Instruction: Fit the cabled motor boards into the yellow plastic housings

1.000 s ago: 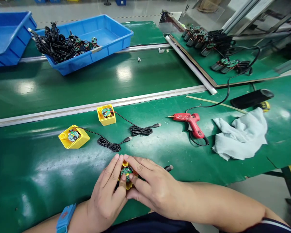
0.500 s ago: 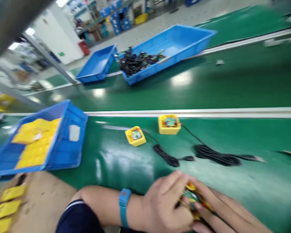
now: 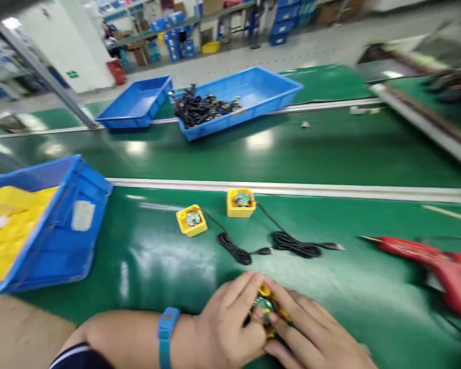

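Note:
Between my two hands at the bottom of the view is a yellow plastic housing [image 3: 266, 288] with a green circuit board [image 3: 265, 304] inside. My left hand [image 3: 232, 320], with a blue wrist strap [image 3: 168, 335] behind it, grips the housing from the left. My right hand [image 3: 311, 328] wraps it from the right, fingertips at the board. Much of the housing is hidden by fingers. Beyond my hands stand two similar open yellow housings, one on the left [image 3: 192, 231] and one on the right [image 3: 240, 210], each with a board and a coiled black cable.
A red glue gun [image 3: 426, 259] lies at the right, nozzle toward the left. A blue bin [image 3: 96, 220] of yellow parts stands at the left. Farther back, a blue tray [image 3: 261, 110] holds black cables and boards, beside another blue tray [image 3: 132, 110]. A white rail [image 3: 330, 190] crosses the green worktop.
The view has swung to the right, bringing the red glue gun into sight. Both hands still hold the yellow housing, with fingers at the board.

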A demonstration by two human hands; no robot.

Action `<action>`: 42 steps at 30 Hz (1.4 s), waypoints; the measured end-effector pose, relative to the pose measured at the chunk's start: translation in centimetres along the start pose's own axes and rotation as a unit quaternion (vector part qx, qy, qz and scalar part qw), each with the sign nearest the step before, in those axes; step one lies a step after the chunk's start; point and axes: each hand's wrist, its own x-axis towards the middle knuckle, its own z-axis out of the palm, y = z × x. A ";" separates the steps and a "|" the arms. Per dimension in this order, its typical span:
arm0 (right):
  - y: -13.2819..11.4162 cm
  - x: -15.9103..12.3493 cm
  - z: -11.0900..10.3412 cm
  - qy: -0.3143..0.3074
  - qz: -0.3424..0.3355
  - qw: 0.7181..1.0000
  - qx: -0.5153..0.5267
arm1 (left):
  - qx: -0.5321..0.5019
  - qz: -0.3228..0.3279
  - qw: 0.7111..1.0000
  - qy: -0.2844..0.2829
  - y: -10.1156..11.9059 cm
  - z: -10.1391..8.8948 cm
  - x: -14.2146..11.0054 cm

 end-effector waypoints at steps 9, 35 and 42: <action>-1.5 1.0 -0.7 0.009 0.074 0.997 0.009 | -0.047 0.017 0.998 0.028 -0.5 0.0 0.5; -1.0 1.0 -1.6 -0.045 0.069 0.996 0.033 | -0.074 0.041 0.996 -0.010 -1.0 -0.2 0.3; -1.1 0.9 -1.7 -0.041 0.072 0.996 0.035 | -0.087 0.043 0.995 -0.008 -1.0 -0.3 0.4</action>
